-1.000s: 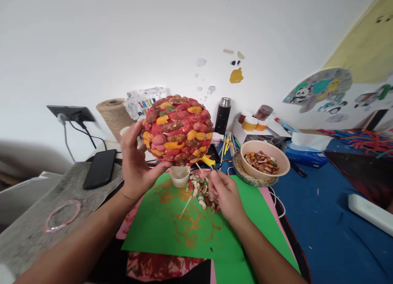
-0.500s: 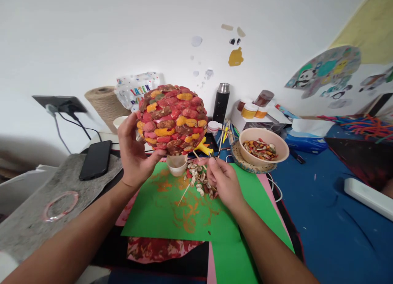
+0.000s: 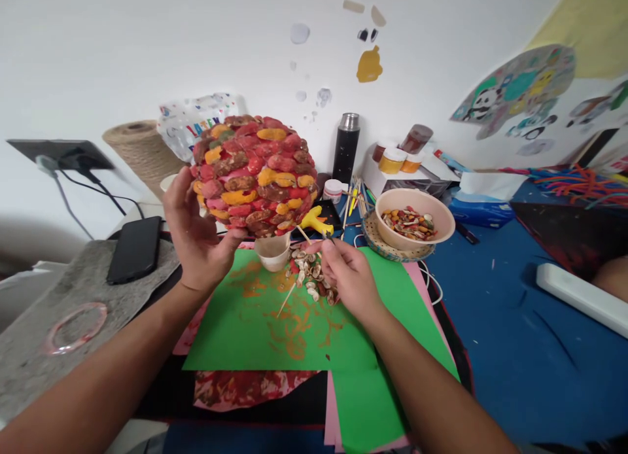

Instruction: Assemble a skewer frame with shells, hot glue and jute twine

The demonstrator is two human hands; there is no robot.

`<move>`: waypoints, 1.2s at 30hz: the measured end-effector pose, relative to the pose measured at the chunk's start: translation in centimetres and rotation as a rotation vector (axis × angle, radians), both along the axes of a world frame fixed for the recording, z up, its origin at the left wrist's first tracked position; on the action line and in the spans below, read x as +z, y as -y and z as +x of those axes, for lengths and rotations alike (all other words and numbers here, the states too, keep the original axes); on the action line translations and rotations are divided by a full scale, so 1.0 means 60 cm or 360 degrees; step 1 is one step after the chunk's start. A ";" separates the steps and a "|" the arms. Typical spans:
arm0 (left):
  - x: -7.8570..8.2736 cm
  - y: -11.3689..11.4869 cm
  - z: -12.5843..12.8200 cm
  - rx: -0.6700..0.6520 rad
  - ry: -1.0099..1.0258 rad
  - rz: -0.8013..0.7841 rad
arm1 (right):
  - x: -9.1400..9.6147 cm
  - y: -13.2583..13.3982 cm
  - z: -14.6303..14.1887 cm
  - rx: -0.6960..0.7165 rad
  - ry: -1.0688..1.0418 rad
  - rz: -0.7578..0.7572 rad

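Note:
My left hand (image 3: 199, 235) holds up a ball (image 3: 255, 176) covered in rows of red, orange and brown painted peanut shells. Its fingers are spread round the ball's left side, with the thumb below. My right hand (image 3: 346, 271) is pinched closed low at the ball's right, apart from it. A small dark tip shows at the fingertips; what they grip is unclear. Just beyond them is a yellow object (image 3: 316, 222). A pile of empty peanut shells (image 3: 309, 271) lies beside this hand, on a paint-smeared green sheet (image 3: 240, 343). A small paper cup (image 3: 273, 252) stands under the ball.
A pink bowl of painted shells (image 3: 444, 222) sits on a woven base at right. Behind stand a black flask (image 3: 347, 150) and paint jars (image 3: 392, 159). At left are a twine spool (image 3: 140, 156), a phone (image 3: 135, 250) and a clear pink ring (image 3: 76, 328). A thin stick (image 3: 286, 301) lies on the sheet.
The whole view has shifted, so things appear further left and slightly higher. Both hands keep nearly the same pose, with the ball still held in the left one.

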State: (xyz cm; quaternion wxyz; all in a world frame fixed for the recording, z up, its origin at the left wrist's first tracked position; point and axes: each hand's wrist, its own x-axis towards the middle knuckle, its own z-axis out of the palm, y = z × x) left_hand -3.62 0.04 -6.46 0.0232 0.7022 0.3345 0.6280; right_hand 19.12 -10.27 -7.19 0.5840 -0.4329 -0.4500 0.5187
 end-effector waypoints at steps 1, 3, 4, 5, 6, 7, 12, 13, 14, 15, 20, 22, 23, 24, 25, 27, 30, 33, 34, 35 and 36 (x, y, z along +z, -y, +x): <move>0.000 0.002 0.001 0.0013 -0.0013 -0.0007 | 0.000 0.000 0.000 0.0001 0.0009 0.0000; 0.000 0.005 0.003 0.0042 -0.0037 -0.0031 | 0.001 0.001 -0.001 0.0003 0.0023 -0.0001; -0.001 0.007 0.004 0.0058 -0.0047 -0.0046 | 0.001 0.001 -0.001 0.0006 0.0028 -0.0001; -0.001 0.008 0.005 0.0069 -0.0053 -0.0059 | 0.001 0.002 -0.001 0.0008 0.0034 0.0002; -0.002 0.008 0.005 0.0073 -0.0052 -0.0069 | 0.002 0.002 -0.001 0.0009 0.0042 0.0008; -0.003 0.008 0.005 0.0071 -0.0047 -0.0076 | 0.002 0.002 0.000 0.0008 0.0051 0.0012; -0.012 -0.002 0.000 -0.0056 -0.0003 -0.0035 | 0.000 0.002 0.001 0.0012 0.0106 0.0014; -0.014 -0.004 -0.001 -0.0087 0.0006 -0.0019 | 0.000 0.002 0.001 0.0011 0.0119 0.0012; -0.015 -0.006 -0.002 -0.0101 0.0010 -0.0011 | 0.000 0.003 0.002 0.0008 0.0130 0.0009; -0.016 -0.008 -0.003 -0.0098 0.0009 -0.0013 | 0.000 0.003 0.002 0.0003 0.0135 0.0006; -0.021 -0.010 -0.003 -0.0049 0.0002 -0.0056 | 0.002 0.003 0.001 0.0000 0.0142 0.0005; -0.024 -0.011 -0.004 -0.0060 0.0020 -0.0067 | 0.002 0.003 0.000 0.0000 0.0126 0.0002; -0.026 -0.012 -0.005 -0.0064 0.0028 -0.0074 | 0.002 0.002 -0.001 -0.0004 0.0114 0.0000; -0.027 -0.013 -0.005 -0.0069 0.0036 -0.0080 | 0.000 0.001 -0.002 -0.0011 0.0104 -0.0002; -0.028 -0.013 -0.005 -0.0080 0.0047 -0.0085 | -0.001 0.000 -0.003 -0.0022 0.0095 -0.0004; -0.027 -0.013 -0.005 -0.0131 0.0078 -0.0086 | -0.006 -0.003 -0.005 -0.0044 0.0083 -0.0010; -0.023 -0.011 -0.004 -0.0242 0.0116 -0.0079 | -0.011 -0.008 -0.006 -0.0085 0.0068 -0.0018; -0.020 -0.008 -0.004 -0.0240 0.0095 -0.0128 | -0.010 -0.015 -0.006 -0.0131 0.0007 -0.0013; -0.020 -0.007 -0.004 -0.0230 0.0089 -0.0147 | -0.008 -0.018 -0.006 -0.0132 -0.0024 -0.0016; -0.020 -0.006 -0.004 -0.0232 0.0092 -0.0159 | -0.006 -0.021 -0.006 -0.0126 -0.0054 -0.0020; -0.021 -0.006 -0.005 -0.0251 0.0102 -0.0162 | -0.004 -0.025 -0.006 -0.0120 -0.0082 -0.0019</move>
